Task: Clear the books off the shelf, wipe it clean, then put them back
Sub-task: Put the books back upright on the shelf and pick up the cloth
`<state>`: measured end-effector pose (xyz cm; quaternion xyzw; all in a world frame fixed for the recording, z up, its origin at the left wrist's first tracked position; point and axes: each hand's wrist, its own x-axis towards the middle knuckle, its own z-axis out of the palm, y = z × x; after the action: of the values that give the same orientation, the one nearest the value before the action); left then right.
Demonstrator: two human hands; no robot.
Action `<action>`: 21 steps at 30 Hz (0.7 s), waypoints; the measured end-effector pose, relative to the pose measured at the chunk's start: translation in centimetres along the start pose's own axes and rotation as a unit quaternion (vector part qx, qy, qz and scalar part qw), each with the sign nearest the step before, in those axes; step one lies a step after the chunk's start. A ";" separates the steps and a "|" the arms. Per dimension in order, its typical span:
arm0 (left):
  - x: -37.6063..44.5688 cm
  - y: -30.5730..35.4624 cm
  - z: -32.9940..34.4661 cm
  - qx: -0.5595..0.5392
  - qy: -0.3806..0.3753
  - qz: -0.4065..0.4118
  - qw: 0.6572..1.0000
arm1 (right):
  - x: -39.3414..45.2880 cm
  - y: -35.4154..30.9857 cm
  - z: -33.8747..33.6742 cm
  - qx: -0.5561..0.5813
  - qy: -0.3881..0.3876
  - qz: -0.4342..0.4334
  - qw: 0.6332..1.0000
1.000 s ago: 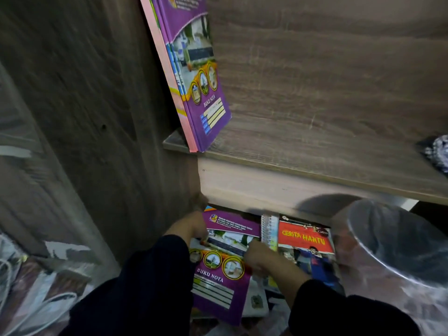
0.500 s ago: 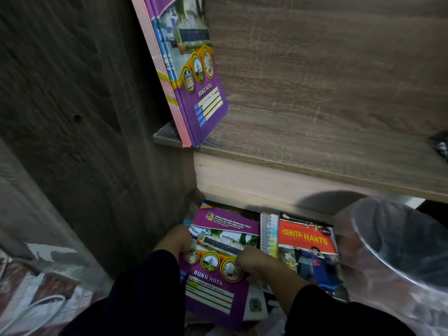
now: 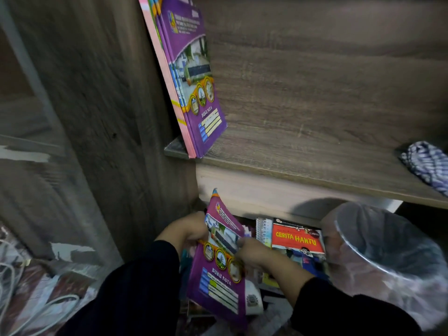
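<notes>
Both hands are gripping the purple Buku Nota notebook (image 3: 218,263), left hand (image 3: 186,231) and right hand (image 3: 254,253) pinching opposite edges, tilting it up off the floor pile below the shelf (image 3: 315,151), apparently for restacking beside the notebooks (image 3: 191,76) already leaning there.

A few books (image 3: 191,93) lean at the shelf's (image 3: 303,151) left end; a cloth (image 3: 426,166) lies at its right. Below, a notebook (image 3: 218,270) tilts between both hands, a storybook (image 3: 297,241) right of it, a lined bin (image 3: 388,258) farther right.
</notes>
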<state>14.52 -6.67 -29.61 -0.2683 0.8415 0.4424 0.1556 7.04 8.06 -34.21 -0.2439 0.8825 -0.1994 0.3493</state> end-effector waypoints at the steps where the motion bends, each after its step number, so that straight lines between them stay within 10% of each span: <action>1: -1.3 0.9 -0.2 0.013 0.006 0.009 1.000 | -1.2 -0.2 -0.5 0.000 0.011 -0.011 1.000; 21: -19.9 10.4 -13.3 0.022 0.101 0.140 0.985 | -12.2 -1.8 -15.8 0.012 0.312 -0.106 0.944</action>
<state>24.18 -6.59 -5.34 -0.1876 0.8917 0.4117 0.0118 4.11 16.43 -16.23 -0.2578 0.9136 -0.3123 0.0365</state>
